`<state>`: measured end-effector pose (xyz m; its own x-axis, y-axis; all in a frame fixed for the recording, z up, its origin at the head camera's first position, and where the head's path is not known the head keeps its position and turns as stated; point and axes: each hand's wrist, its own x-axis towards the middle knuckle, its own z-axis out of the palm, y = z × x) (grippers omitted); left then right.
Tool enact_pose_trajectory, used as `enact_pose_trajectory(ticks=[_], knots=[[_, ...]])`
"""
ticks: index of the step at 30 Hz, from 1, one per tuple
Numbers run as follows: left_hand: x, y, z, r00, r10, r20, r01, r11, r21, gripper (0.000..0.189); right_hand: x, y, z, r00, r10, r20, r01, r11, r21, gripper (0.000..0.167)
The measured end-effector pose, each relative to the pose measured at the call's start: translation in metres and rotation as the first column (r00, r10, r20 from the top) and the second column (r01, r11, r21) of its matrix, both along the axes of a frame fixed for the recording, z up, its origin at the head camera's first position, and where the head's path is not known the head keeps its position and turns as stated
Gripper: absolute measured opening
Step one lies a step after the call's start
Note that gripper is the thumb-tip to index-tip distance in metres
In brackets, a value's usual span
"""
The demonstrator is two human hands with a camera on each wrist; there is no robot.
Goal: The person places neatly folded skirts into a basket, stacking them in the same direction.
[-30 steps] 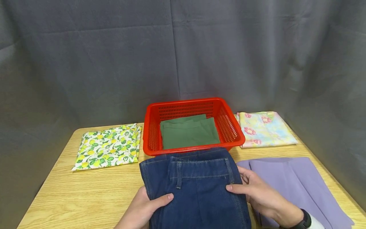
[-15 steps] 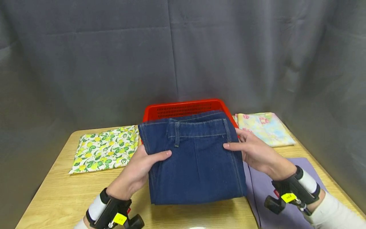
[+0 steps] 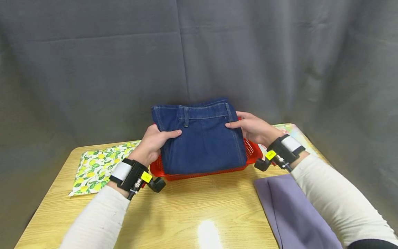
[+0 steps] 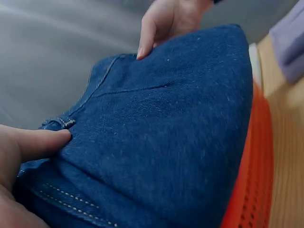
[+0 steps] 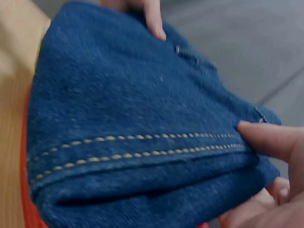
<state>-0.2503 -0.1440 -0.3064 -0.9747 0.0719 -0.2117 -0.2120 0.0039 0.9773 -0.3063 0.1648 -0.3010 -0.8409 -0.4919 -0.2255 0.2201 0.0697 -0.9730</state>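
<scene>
Grey curtains (image 3: 99,69) enclose a glare-spotted wooden table (image 3: 180,211).

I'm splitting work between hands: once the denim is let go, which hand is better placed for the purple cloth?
Probably the right hand: the purple cloth lies on that side of the table, nearer to it. The left hand grips the left edge of the folded denim, farther away.

I have open bench (image 3: 183,204) in front of the red basket (image 3: 254,154), bounded on the right by the purple cloth (image 3: 289,207). Folded denim (image 3: 202,143), held over the basket, blocks most of my way in from above. Grey curtain (image 3: 93,69) closes off the back, and the lemon-print cloth (image 3: 99,166) lies low along the left.
</scene>
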Motion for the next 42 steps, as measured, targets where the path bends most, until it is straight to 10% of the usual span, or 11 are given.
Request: enact_pose_trajectory(ticks=[10,16,21,25,32,37,42], knots=[[-0.035,-0.002,-0.042,0.982,0.113,0.152,-0.098,0.99,-0.105,0.064,-0.032,-0.02,-0.041,0.991,-0.056,0.124,0.046,0.995,0.087,0.055],[-0.04,0.0,-0.053,0.979,0.123,0.161,-0.082,0.967,-0.24,0.092,-0.037,-0.025,-0.057,0.981,-0.132,0.139,0.108,0.981,0.162,0.07],[-0.04,0.005,-0.057,0.978,0.128,0.166,-0.069,0.945,-0.321,0.086,-0.036,-0.026,-0.065,0.986,-0.118,0.118,0.09,0.971,0.22,0.05],[-0.039,0.008,-0.059,0.978,0.091,0.189,-0.003,0.907,-0.422,0.077,-0.035,-0.025,-0.07,0.996,-0.074,0.05,0.055,0.951,0.304,0.043],[-0.034,0.015,-0.06,0.977,0.026,0.212,0.114,0.775,-0.621,0.06,-0.028,-0.018,-0.071,1.0,0.029,0.002,-0.026,0.9,0.435,0.065],[-0.032,0.015,-0.061,0.974,0.043,0.224,0.116,0.755,-0.645,0.05,-0.023,-0.015,-0.066,0.993,0.084,0.082,-0.111,0.901,0.42,0.082],[-0.032,0.015,-0.063,0.97,0.044,0.239,0.123,0.758,-0.641,0.054,-0.019,-0.015,-0.068,0.991,0.131,-0.031,-0.091,0.823,0.561,0.086]])
